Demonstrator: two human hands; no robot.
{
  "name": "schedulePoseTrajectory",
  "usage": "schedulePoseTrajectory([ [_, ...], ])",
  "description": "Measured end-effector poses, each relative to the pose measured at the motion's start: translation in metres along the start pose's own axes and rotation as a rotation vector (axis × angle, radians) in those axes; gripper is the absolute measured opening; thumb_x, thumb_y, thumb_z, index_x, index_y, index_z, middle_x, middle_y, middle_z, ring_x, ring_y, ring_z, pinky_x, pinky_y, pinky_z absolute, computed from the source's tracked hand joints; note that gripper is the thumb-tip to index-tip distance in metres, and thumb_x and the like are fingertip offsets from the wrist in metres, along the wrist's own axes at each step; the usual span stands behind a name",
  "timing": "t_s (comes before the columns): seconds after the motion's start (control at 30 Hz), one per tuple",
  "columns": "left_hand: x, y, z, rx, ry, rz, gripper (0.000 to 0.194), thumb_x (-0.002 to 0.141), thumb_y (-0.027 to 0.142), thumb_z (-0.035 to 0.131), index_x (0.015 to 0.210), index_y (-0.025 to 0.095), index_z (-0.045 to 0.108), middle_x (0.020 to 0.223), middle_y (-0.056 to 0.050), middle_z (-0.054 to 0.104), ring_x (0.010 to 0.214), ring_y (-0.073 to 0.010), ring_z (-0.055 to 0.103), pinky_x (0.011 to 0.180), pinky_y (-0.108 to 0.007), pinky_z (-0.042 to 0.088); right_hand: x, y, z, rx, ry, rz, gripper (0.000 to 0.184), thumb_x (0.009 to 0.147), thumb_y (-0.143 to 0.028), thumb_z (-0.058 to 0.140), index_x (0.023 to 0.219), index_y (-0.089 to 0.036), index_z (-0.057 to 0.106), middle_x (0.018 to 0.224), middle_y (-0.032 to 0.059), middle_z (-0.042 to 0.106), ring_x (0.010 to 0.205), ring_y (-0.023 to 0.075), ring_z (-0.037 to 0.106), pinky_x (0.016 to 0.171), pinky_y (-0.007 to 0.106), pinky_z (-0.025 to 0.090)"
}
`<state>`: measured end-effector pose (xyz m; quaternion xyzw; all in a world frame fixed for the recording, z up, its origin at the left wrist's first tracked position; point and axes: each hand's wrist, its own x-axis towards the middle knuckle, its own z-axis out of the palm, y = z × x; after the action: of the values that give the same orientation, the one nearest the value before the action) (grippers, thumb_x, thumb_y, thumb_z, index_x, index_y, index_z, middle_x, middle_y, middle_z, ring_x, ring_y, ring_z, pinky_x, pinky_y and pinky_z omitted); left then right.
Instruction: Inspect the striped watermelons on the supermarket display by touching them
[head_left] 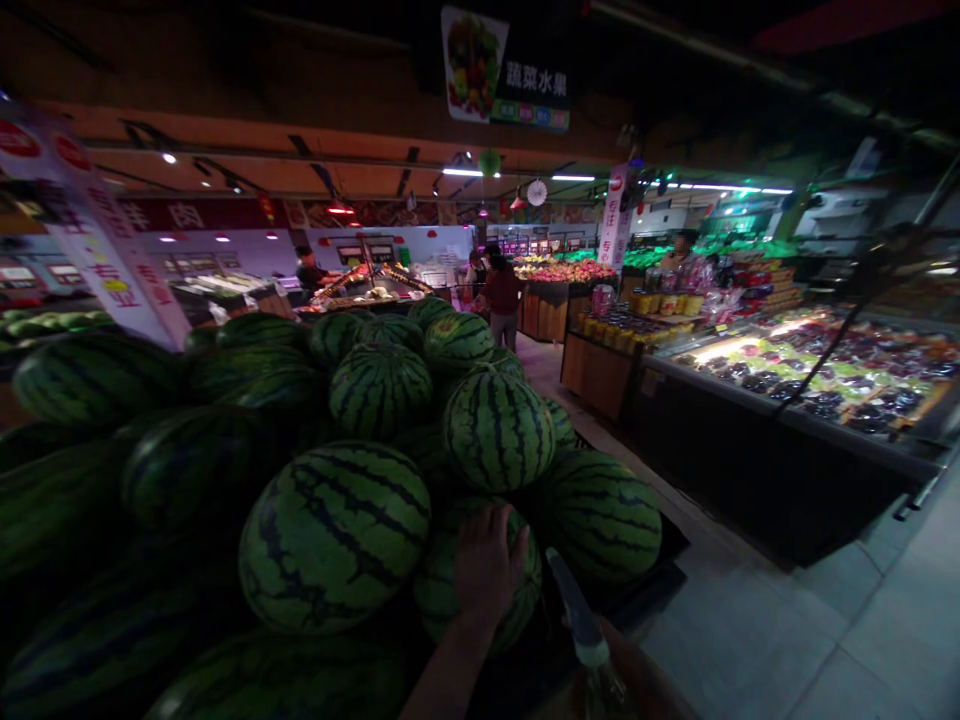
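A big heap of striped green watermelons [337, 530] fills the left and middle of the view. My left hand [487, 565] lies on a melon [525, 600] low at the front of the heap, palm down and holding nothing. Its fingers are laid over the rind. My right hand [637, 690] shows only partly at the bottom edge. It is closed round a slender, pale, bottle-like object [581, 620] that points up and left, just right of my left hand. The light is dim, so I cannot make out what that object is.
A tiled aisle [750, 620] runs along the right of the heap. A lit chilled case of packed fruit [825, 380] lines its far side. A shopper in a dark red top [502, 300] stands further down among more produce stands. A white banner [97, 250] leans at the left.
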<state>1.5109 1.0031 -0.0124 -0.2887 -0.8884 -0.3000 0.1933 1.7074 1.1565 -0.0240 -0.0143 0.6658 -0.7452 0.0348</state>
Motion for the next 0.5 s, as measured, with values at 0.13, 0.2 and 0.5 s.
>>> schedulePoseTrajectory([
  [0.13,0.000,0.003,-0.002,0.079,-0.041,0.014,0.024,0.100,0.037,0.056,0.110,0.021,0.069,0.111,-0.010,0.074,0.107,-0.0311,0.068,0.099,-0.050,0.052,-0.014,0.000,-0.025,0.067,0.092,0.037,0.079,0.071,-0.059,0.087,0.141,-0.034,0.061,0.095,0.0029,0.072,0.079,0.0198,0.063,0.073,0.032,0.048],
  [0.2,0.001,0.003,-0.003,0.108,-0.052,0.012,0.022,0.100,0.037,0.056,0.109,0.021,0.069,0.111,-0.009,0.074,0.107,-0.0300,0.068,0.098,-0.048,0.051,-0.020,0.001,-0.038,0.084,0.164,0.039,0.078,0.070,-0.055,0.089,0.140,-0.033,0.061,0.095,0.0030,0.073,0.081,0.0205,0.063,0.073,0.032,0.046],
  [0.5,0.003,0.004,-0.003,0.183,-0.047,-0.001,0.019,0.100,0.032,0.056,0.106,0.020,0.069,0.111,-0.008,0.075,0.106,-0.0278,0.069,0.098,-0.045,0.052,-0.038,-0.002,-0.080,0.147,0.250,0.061,0.087,0.072,-0.057,0.086,0.147,-0.026,0.053,0.094,0.0058,0.073,0.085,0.0236,0.065,0.075,0.035,0.045],
])
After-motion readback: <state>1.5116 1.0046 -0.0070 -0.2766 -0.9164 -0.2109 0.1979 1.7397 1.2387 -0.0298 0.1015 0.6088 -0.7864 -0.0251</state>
